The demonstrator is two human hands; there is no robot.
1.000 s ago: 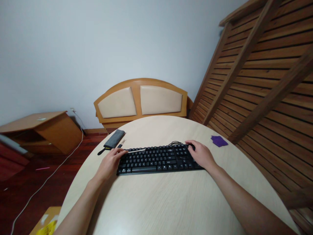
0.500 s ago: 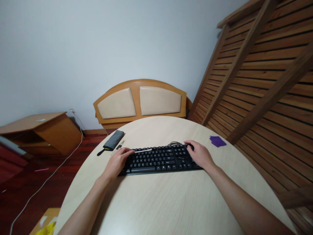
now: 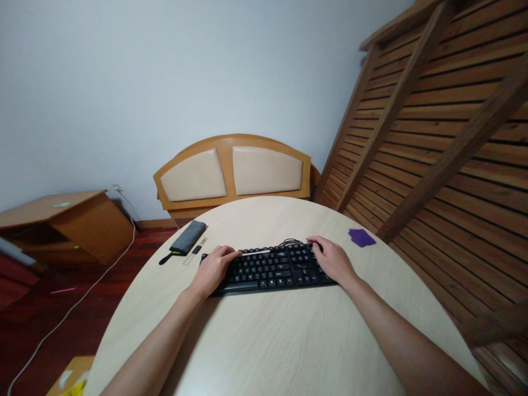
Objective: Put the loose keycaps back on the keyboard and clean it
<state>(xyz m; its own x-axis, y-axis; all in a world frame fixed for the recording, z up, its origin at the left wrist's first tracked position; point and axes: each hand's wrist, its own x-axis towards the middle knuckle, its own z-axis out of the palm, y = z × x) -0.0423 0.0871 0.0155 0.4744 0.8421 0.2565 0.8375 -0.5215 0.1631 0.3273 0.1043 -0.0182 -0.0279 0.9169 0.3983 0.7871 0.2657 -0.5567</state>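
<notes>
A black keyboard lies flat on the round pale table, long side towards me. My left hand is over its left part and pinches a thin white stick, which points right along the upper rows of keys. The stick's tip is too small to make out. At the keyboard's right end, my right hand grips the edge, fingers over the far corner and thumb near the number keys. Its palm hides some keys there.
Left of the keyboard are a grey pouch with a black strap, a small black piece and thin slender items. A folded purple cloth lies at the right. Behind the keyboard is a coiled black cable. The table's edge curves round.
My left hand has slid right along the keyboard with the white stick, uncovering the small items at the left. My right hand keeps its grip; the view has shifted slightly.
</notes>
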